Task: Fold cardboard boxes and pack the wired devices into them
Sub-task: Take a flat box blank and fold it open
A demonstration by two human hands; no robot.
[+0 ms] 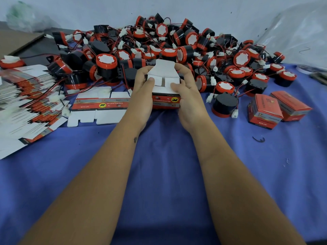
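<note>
A small red cardboard box stands on the blue cloth at the centre, its white top flaps partly folded in and the long flap standing up behind. My left hand grips its left side, thumb pressing the left inner flap. On the other side, my right hand holds the box while its thumb presses the right inner flap. A big heap of black and red wired devices lies just behind the box.
A flat unfolded box blank lies left of the box, and a fanned stack of several blanks fills the far left. Two closed red boxes stand at the right, beside a loose device. Blue cloth covers the table.
</note>
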